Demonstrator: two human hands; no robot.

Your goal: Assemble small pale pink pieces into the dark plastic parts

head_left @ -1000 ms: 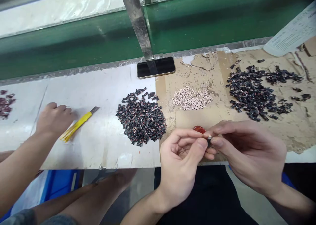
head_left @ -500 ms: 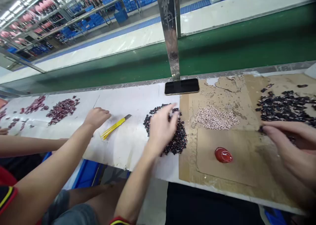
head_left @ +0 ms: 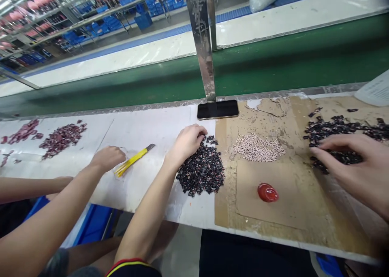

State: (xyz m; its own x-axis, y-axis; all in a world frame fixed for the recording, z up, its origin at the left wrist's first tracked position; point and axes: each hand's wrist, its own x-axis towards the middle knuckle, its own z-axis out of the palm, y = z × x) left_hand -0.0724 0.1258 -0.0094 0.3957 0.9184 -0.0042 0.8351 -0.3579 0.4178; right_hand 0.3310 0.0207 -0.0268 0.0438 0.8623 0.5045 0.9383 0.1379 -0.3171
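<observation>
The left hand (head_left: pixel 187 141) is curled over the top edge of a heap of small dark parts (head_left: pixel 200 171), fingertips right on it, though you can't tell if it's holding any. The right hand (head_left: pixel 349 165) is fairly open, fingers spread and resting on a second dark heap (head_left: pixel 331 127) on worn cardboard (head_left: pixel 282 216). Between them sits a pale heap of tiny bits (head_left: pixel 258 147), with a red blob (head_left: pixel 267 192) just below. Off to the left, a co-worker's hand (head_left: pixel 107 157) is just beside a yellow utility knife (head_left: pixel 132 160).
</observation>
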